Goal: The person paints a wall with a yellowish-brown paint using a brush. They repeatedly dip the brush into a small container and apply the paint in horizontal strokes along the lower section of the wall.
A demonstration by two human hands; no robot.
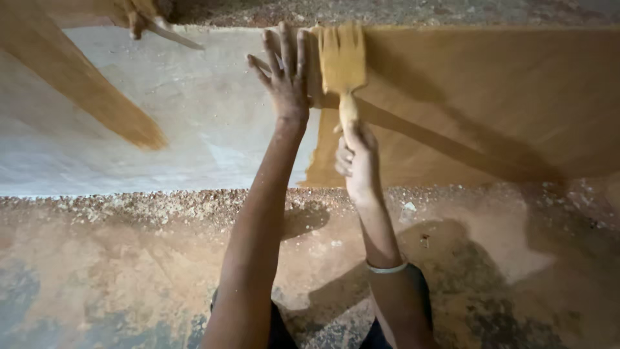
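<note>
Head view: right hand fingers clamp upright brush, bristles pointing away; left hand fingers spread.

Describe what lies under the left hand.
The left hand lies flat on the board, at the edge of the ochre coat beside the brush. The surface under the palm is hidden.

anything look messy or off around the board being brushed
Yes. Sawdust and wood chips lie scattered along the floor at the board's near edge. The left hand lies flat on the board, dusted pale; the right hand holds the brush. The coating is uneven: one half ochre, one half bare.
</note>
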